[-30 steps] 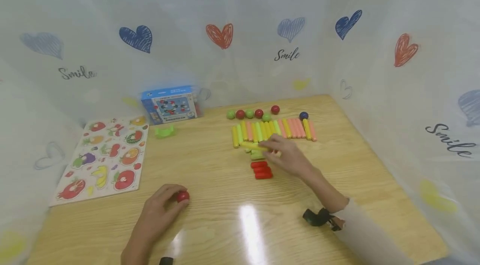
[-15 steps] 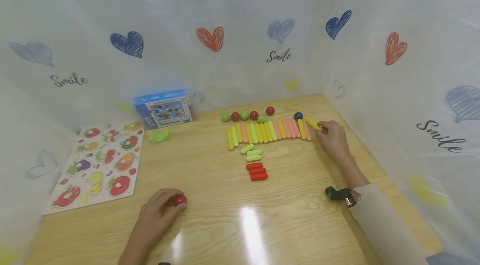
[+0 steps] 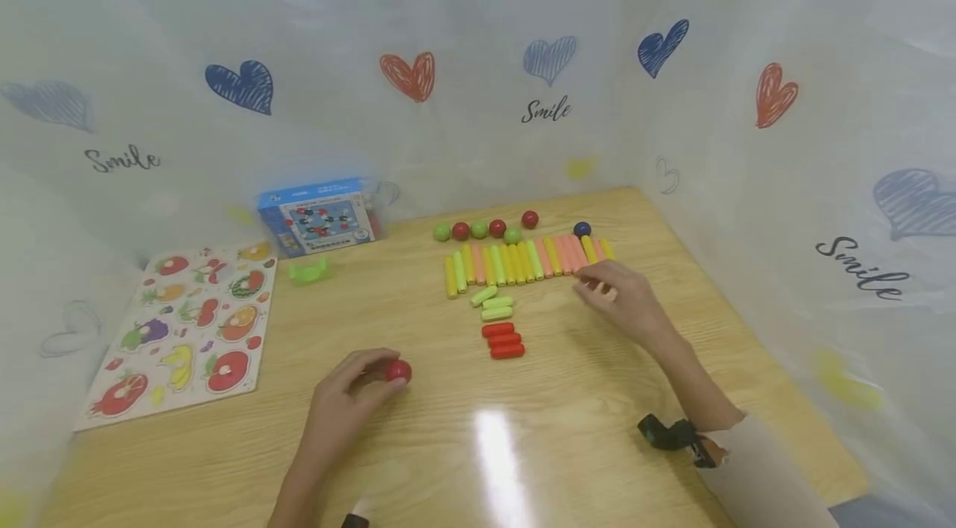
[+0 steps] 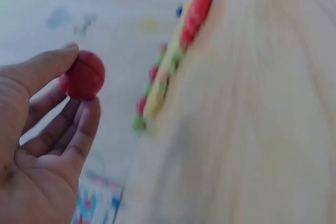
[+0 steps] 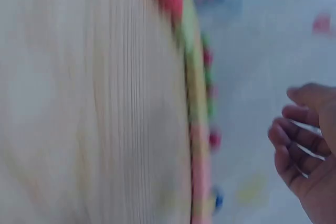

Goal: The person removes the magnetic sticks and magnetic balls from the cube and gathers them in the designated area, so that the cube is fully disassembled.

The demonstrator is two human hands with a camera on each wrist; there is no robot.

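A red ball (image 3: 399,371) sits between the thumb and fingers of my left hand (image 3: 349,395), which pinches it; the left wrist view shows the same grip on the ball (image 4: 84,76). My right hand (image 3: 626,300) hovers near the right end of a row of yellow, green and pink sticks (image 3: 515,262), fingers loosely bent and holding nothing. In the right wrist view that hand (image 5: 310,135) has bare space between thumb and fingers. Short light green sticks (image 3: 497,315) and short red sticks (image 3: 508,352) lie in front of the row.
Behind the row are several green and red balls (image 3: 529,219) and a dark blue ball (image 3: 582,229). To the left stand a blue box (image 3: 321,217), a green curved piece (image 3: 309,271) and a fruit puzzle board (image 3: 179,329). A curtain (image 3: 478,146) rises behind the wooden table (image 3: 418,462).
My right hand carried a yellow stick to the row's right end, let it go there and drew back leftward. My left hand, still pinching the red ball, moved right and slightly forward.
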